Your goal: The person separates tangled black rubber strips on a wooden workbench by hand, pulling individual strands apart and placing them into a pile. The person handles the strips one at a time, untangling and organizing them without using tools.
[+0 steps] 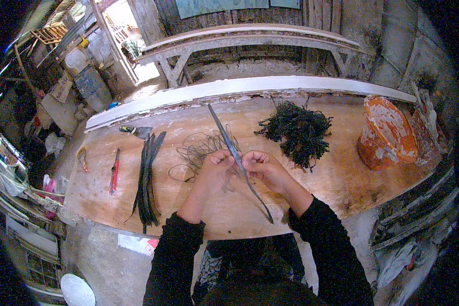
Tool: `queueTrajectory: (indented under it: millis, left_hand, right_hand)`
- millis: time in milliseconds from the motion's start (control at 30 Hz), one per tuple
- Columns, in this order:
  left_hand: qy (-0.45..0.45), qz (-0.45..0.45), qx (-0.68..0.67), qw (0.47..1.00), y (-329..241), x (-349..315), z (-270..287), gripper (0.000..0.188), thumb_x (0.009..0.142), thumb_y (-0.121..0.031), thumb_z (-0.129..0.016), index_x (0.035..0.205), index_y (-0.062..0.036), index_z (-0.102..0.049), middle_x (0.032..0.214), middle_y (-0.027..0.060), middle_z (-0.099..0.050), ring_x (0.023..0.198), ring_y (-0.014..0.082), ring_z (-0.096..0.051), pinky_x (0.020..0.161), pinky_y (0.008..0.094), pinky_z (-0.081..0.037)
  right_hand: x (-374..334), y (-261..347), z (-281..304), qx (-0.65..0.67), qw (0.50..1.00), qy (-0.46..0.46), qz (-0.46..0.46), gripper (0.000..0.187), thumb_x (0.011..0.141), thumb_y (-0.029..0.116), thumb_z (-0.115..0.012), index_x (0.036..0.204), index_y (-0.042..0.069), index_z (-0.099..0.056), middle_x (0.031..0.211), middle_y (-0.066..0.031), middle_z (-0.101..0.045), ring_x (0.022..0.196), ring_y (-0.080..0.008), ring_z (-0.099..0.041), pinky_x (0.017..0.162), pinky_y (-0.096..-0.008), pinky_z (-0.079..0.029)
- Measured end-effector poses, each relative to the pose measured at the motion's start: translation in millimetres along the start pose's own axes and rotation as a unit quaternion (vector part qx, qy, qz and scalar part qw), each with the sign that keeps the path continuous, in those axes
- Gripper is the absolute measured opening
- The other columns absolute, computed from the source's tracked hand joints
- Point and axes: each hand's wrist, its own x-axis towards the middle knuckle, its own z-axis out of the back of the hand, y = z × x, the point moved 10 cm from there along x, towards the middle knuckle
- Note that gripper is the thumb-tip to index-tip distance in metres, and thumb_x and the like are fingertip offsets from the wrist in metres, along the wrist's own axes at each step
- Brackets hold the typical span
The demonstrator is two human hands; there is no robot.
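Observation:
Both hands meet over the middle of a wooden table [107,204], pinching one long dark flat strip [224,133] near its midpoint. My left hand [217,168] has its fingers closed on the strip from the left, and my right hand [264,168] grips it just beside, fingertips nearly touching. The strip slants from far left to near right. Behind my left hand lies a loose tangle of thin wire [191,149]. A bundle of similar dark strips [148,178] rests to the left. A heap of black knotted strips [296,132] sits beyond my right hand.
A red-handled cutter [115,173], a scraper [136,131] and a small brush [82,159] lie at the table's left. An orange bucket [375,153] with white crust stands at the right. A long white board [229,89] borders the far edge, with a bench [260,42] behind.

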Motion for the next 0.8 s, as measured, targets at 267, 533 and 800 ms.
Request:
queueTrajectory:
  millis: [267, 533, 800]
  left_hand:
    - [-0.036, 0.007, -0.005, 0.999, 0.1, -0.1, 3.7, 0.013, 0.077, -0.015, -0.055, 0.086, -0.0056, -0.056, 0.077, 0.0034, -0.059, 0.065, 0.0128, -0.056, 0.043, 0.0217, -0.047]
    - [-0.123, -0.027, 0.108, 0.986, -6.7, 0.3, 17.2, 0.002, 0.076, -0.007, -0.054, 0.075, -0.0045, -0.053, 0.072, 0.0053, -0.057, 0.057, 0.0128, -0.055, 0.044, 0.0237, -0.048]
    - [-0.099, -0.047, 0.207, 0.972, -12.9, -1.5, 4.3, 0.008, 0.077, -0.009, -0.053, 0.077, -0.0011, -0.053, 0.066, 0.0048, -0.057, 0.056, 0.0096, -0.054, 0.048, 0.0214, -0.046]
  right_hand:
    - [-1.1, 2.9, 0.1, -0.009, 1.000, -0.005, 0.006, 0.007, 0.074, 0.013, -0.058, 0.076, 0.009, -0.053, 0.073, 0.0026, -0.052, 0.066, -0.0072, -0.048, 0.060, -0.0200, -0.039]
    - [-9.6, 39.9, 5.3, -0.240, 0.943, -0.116, 0.200, 0.012, 0.069, 0.009, -0.063, 0.074, 0.006, -0.053, 0.071, 0.0030, -0.052, 0.065, -0.0045, -0.046, 0.059, -0.0181, -0.037]
    - [-5.2, 27.6, 10.8, -0.233, 0.956, -0.110, 0.140, 0.008, 0.071, 0.006, -0.060, 0.075, 0.003, -0.055, 0.071, -0.0001, -0.055, 0.064, -0.0061, -0.050, 0.059, -0.0187, -0.040]
